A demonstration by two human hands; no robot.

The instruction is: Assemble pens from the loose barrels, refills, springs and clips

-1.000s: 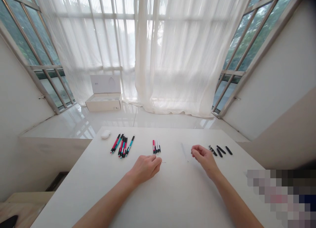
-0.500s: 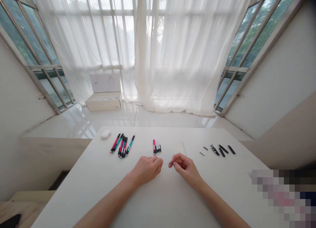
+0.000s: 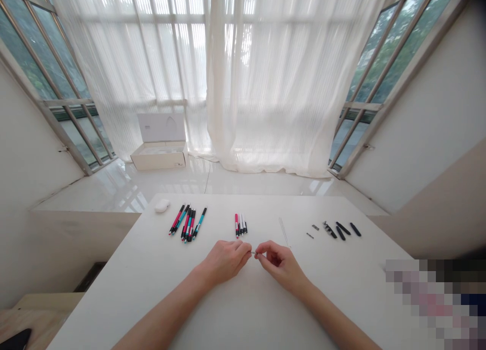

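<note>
My left hand (image 3: 226,261) and my right hand (image 3: 279,264) meet above the middle of the white table (image 3: 250,309). Their fingertips pinch a tiny thin metal part (image 3: 253,252) from both sides. Its exact shape is too small to tell. Behind my left hand lies a short row of disassembled pen parts (image 3: 240,224), and thin metal rods (image 3: 284,230) lie beyond my right hand. Further left is a bunch of pink and teal pens (image 3: 188,223). To the right lie black pen pieces (image 3: 340,230) and small metal pieces (image 3: 312,230).
A white earbud case (image 3: 162,205) sits near the table's far left corner. Past the far edge, an open white cardboard box (image 3: 159,155) stands on the glossy floor before sheer curtains (image 3: 266,87). A wooden surface (image 3: 38,324) lies low at left.
My right hand has moved left from beside the black pieces and now meets my left hand at the metal part. The small metal pieces at right have come into view.
</note>
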